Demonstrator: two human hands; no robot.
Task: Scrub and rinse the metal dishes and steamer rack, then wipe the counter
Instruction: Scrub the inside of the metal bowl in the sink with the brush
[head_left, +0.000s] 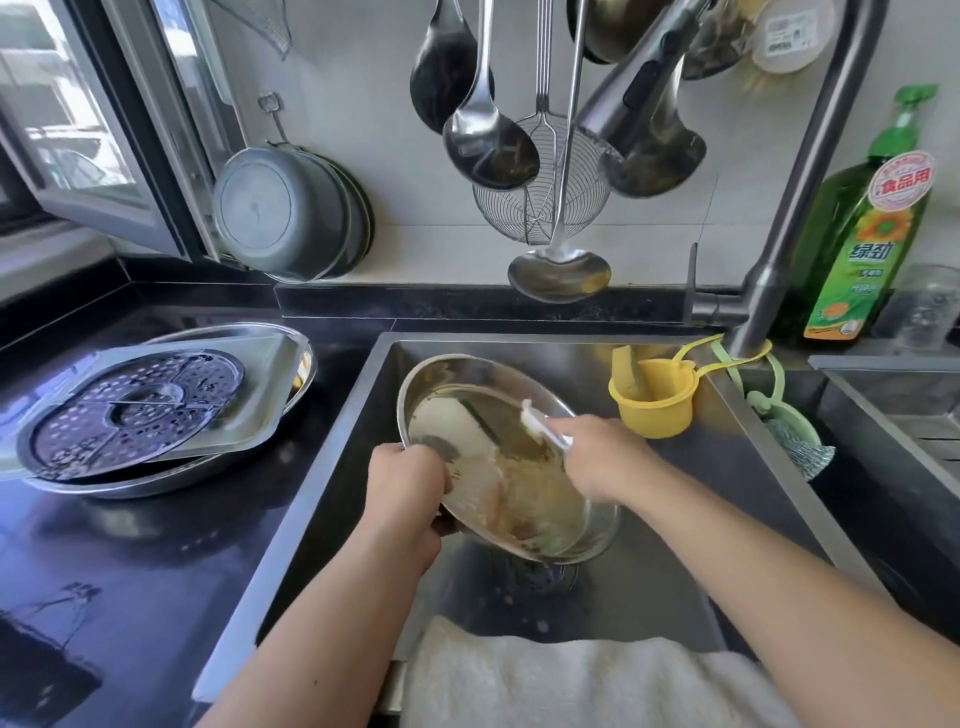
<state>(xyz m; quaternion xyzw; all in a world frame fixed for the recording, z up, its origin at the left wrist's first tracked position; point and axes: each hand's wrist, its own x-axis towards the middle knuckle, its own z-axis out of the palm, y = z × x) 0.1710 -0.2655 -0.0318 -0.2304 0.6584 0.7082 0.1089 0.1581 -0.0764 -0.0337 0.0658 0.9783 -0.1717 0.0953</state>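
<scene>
At frame centre, over the steel sink (675, 571): round shiny metal dish (467, 410), tilted, greasy with brownish residue. Left hand (408, 480) curled round its near-left rim; right hand (597, 454) gripping a white scrubbing brush (540, 427) pressed inside the dish. At left on the black counter (130, 571): perforated dark round steamer rack (135, 410) lying on a rectangular steel tray (260, 384), stacked in a wide metal basin (171, 480). White towel (571, 680) draped over the sink's near edge, bottom of frame.

A silver round metal dish (452, 415) is smeared brown; a yellow plastic cup (649, 402), green detergent bottle (857, 244) and black stone counter (130, 545) are seen.
</scene>
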